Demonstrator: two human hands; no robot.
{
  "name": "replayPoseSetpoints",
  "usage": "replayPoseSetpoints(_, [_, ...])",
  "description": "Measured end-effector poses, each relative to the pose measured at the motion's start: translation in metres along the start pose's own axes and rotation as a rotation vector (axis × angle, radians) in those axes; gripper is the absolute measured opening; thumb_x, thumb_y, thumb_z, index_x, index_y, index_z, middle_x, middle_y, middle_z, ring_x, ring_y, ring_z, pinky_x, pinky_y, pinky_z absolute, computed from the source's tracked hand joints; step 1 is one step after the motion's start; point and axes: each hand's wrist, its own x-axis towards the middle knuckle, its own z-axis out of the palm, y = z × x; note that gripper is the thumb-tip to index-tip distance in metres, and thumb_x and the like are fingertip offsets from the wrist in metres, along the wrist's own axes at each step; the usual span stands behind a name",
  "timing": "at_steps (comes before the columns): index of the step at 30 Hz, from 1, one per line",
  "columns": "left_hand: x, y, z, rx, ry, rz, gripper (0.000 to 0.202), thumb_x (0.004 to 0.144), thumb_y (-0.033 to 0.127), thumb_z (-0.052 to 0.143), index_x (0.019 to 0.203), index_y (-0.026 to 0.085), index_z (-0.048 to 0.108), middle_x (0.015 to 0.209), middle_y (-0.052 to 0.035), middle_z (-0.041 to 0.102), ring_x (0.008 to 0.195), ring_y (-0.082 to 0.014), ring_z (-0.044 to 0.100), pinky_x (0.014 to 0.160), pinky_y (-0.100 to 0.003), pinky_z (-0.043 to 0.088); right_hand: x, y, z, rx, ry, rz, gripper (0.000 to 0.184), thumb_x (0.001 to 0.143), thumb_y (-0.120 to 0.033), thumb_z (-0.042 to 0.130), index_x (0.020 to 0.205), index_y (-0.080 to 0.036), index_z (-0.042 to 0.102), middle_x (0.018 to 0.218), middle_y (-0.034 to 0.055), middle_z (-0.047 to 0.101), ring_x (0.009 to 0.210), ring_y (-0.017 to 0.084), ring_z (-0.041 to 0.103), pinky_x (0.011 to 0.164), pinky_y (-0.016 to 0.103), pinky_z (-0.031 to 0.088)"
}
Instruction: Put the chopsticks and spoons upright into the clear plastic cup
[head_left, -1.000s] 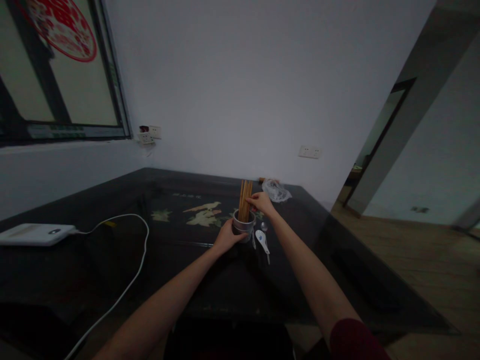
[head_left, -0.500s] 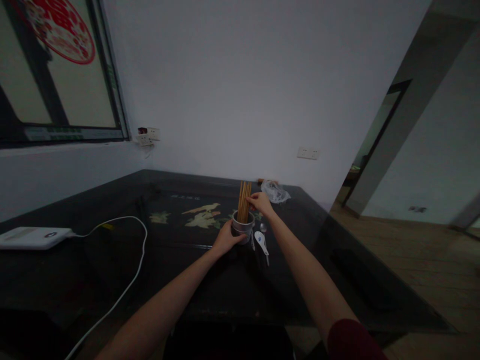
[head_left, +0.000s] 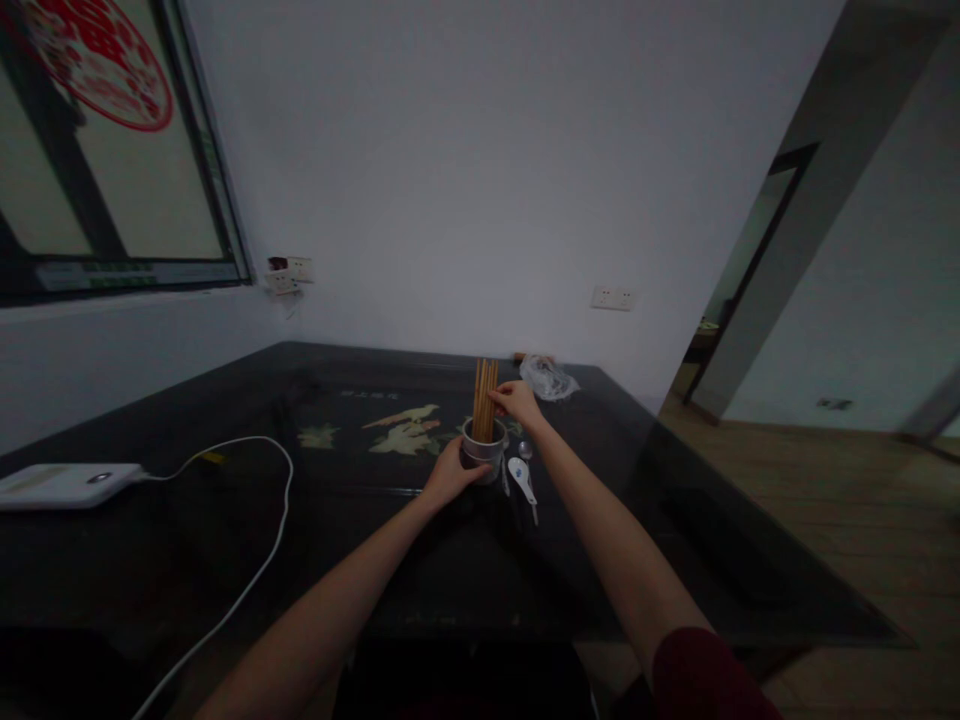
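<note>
A small metal cup stands on the dark table with several wooden chopsticks upright in it. My left hand is wrapped round the cup's left side. My right hand pinches the chopsticks near their middle from the right. Just right of the cup lie a white ceramic spoon and a small metal spoon.
A crumpled clear plastic bag lies at the table's far edge. A white device with a white cable sits on the left. Painted birds and leaves decorate the tabletop. Wood floor and a doorway lie to the right.
Both hands keep their hold on the cup and chopsticks. Only the view has shifted slightly; nothing on the table moved.
</note>
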Motion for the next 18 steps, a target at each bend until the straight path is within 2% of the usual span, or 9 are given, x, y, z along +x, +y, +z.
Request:
replayPoseSetpoints(3, [0.0, -0.001, 0.0, -0.005, -0.007, 0.001, 0.06, 0.062, 0.028, 0.077, 0.115, 0.012, 0.054, 0.115, -0.0136, 0.063, 0.105, -0.0257, 0.06, 0.092, -0.039, 0.045, 0.0, 0.001, -0.001, 0.003, 0.002, 0.0, 0.022, 0.081, -0.033, 0.063, 0.074, -0.012, 0.067, 0.062, 0.0034, 0.067, 0.048, 0.009, 0.059, 0.047, 0.017, 0.044])
replayPoseSetpoints(8, [0.001, -0.001, 0.0, -0.019, -0.003, -0.003, 0.06, 0.062, 0.029, 0.077, 0.115, 0.012, 0.053, 0.115, -0.0135, 0.063, 0.105, -0.0256, 0.06, 0.092, -0.04, 0.045, -0.014, 0.011, -0.01, 0.052, 0.056, -0.042, 0.027, 0.076, -0.034, 0.066, 0.094, -0.014, 0.066, 0.074, 0.0042, 0.068, 0.058, 0.011, 0.061, 0.046, 0.017, 0.043])
replayPoseSetpoints(10, [0.001, -0.003, 0.0, -0.018, -0.011, 0.0, 0.06, 0.062, 0.03, 0.077, 0.113, 0.012, 0.053, 0.114, -0.0136, 0.063, 0.104, -0.0259, 0.06, 0.091, -0.04, 0.046, -0.028, 0.021, -0.019, 0.09, 0.111, -0.041, 0.029, 0.077, -0.035, 0.064, 0.097, -0.014, 0.065, 0.077, 0.0045, 0.068, 0.062, 0.012, 0.061, 0.046, 0.017, 0.043])
replayPoseSetpoints(13, [0.001, -0.003, 0.0, -0.021, -0.026, 0.005, 0.058, 0.063, 0.031, 0.077, 0.112, 0.012, 0.052, 0.113, -0.0133, 0.063, 0.104, -0.0259, 0.06, 0.091, -0.04, 0.046, -0.058, 0.041, -0.035, 0.193, 0.093, -0.058, 0.031, 0.076, -0.038, 0.061, 0.095, -0.015, 0.064, 0.081, 0.0053, 0.067, 0.066, 0.013, 0.061, 0.047, 0.019, 0.044])
replayPoseSetpoints(18, [0.001, 0.0, -0.001, -0.047, -0.027, 0.025, 0.065, 0.063, 0.03, 0.076, 0.119, 0.015, 0.047, 0.12, -0.0121, 0.059, 0.11, -0.0254, 0.057, 0.096, -0.041, 0.044, -0.102, 0.073, -0.045, 0.32, 0.057, 0.008, 0.03, 0.074, -0.042, 0.056, 0.082, -0.014, 0.063, 0.065, 0.0034, 0.064, 0.056, 0.013, 0.057, 0.046, 0.02, 0.042])
